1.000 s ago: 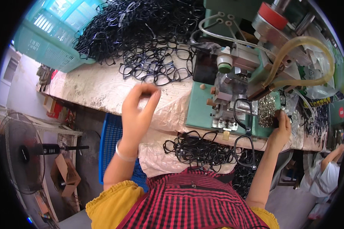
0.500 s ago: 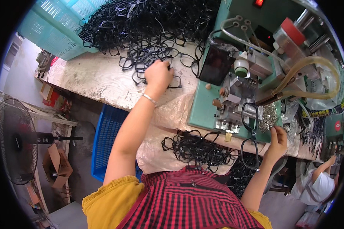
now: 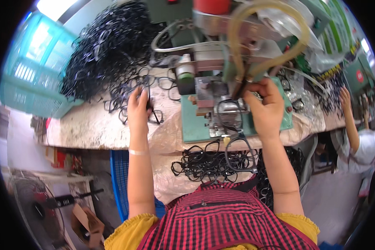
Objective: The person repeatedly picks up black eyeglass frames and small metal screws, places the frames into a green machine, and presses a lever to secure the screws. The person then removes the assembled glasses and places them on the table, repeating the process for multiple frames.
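Note:
My left hand (image 3: 138,111) is over loose black eyeglass frames (image 3: 143,78) on the worktable. Its fingers close on an eyeglass frame (image 3: 156,117) whose rims show on both sides. My right hand (image 3: 266,110) is at the green bench machine (image 3: 191,129), thumb and forefinger pinched beside the dark tip (image 3: 237,88) of a yellowish hose. What the pinch holds, if anything, is hidden. Another dark eyeglass frame (image 3: 254,160) hangs at the machine's metal fixture (image 3: 216,130), one rim against the metal and the other below the table edge.
A large heap of black frames (image 3: 106,46) stands at the back left by turquoise baskets (image 3: 25,89). More frames (image 3: 196,162) lie before my apron. A blue crate (image 3: 120,179), a fan (image 3: 35,204) and an open carton (image 3: 87,225) are lower left. Another person's arm (image 3: 351,125) shows at right.
My right hand has moved from beside the small metal parts to the machine's fixture. My left hand stays among the loose frames. The whole view has shifted toward the right.

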The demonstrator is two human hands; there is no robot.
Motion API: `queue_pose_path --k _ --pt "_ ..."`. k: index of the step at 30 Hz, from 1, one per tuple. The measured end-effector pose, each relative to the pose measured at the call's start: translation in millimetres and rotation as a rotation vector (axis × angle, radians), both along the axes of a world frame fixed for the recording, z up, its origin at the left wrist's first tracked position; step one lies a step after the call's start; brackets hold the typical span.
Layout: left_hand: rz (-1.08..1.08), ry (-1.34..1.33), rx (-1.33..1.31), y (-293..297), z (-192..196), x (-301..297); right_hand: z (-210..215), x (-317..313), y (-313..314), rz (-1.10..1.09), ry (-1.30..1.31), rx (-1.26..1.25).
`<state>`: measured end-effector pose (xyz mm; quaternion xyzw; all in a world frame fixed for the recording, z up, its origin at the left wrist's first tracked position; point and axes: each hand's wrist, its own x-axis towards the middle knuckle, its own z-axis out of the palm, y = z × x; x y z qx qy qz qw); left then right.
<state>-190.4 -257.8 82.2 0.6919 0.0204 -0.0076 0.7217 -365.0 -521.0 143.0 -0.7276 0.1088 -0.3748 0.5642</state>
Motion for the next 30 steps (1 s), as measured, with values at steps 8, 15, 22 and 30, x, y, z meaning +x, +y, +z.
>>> queue_pose_path --k 8,15,22,30 --pt "-0.356 -0.275 -0.566 -10 41 -53 11 -6 15 0.071 -0.036 0.228" --pt "-0.452 -0.898 -0.382 -59 141 -76 42 -16 39 0.21 -0.085 0.418" --pt "-0.735 -1.221 0.198 -70 106 -109 -4 -28 -52 -0.214 0.31 -0.575" --pt "-0.738 -1.343 0.311 -79 92 -111 -56 -38 -80 -0.37 0.324 -0.721"
